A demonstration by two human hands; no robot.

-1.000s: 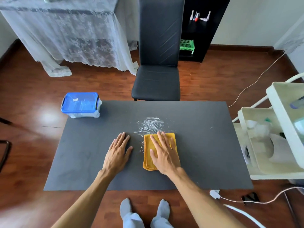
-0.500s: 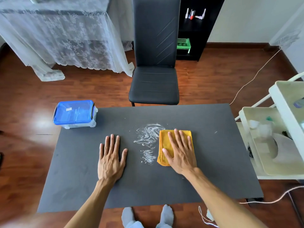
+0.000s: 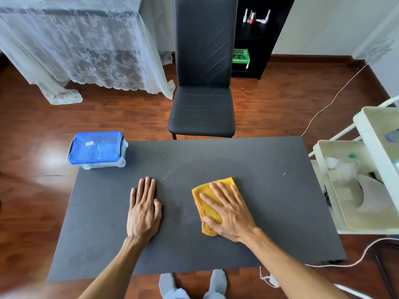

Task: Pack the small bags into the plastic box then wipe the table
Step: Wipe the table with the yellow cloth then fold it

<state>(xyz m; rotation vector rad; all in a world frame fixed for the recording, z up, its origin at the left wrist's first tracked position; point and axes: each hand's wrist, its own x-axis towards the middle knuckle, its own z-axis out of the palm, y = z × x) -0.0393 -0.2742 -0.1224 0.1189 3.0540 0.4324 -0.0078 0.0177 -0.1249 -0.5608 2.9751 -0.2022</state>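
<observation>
The clear plastic box (image 3: 98,150) with its blue lid shut stands on the far left corner of the dark grey table (image 3: 269,169). My right hand (image 3: 228,211) lies flat, fingers spread, pressing a folded yellow cloth (image 3: 210,209) onto the table right of centre. My left hand (image 3: 144,209) rests palm down on the bare tabletop left of centre, holding nothing. No small bags lie loose on the table. The surface between my hands shows only faint smears.
A black chair (image 3: 203,87) stands against the table's far edge. A white cart (image 3: 362,180) with trays stands close to the right edge. Cables (image 3: 336,265) run on the floor at the near right. A lace-covered table (image 3: 82,46) stands far left.
My right hand has slid the yellow cloth across the table, and the white wet streaks at the middle are gone. The left hand has stayed flat.
</observation>
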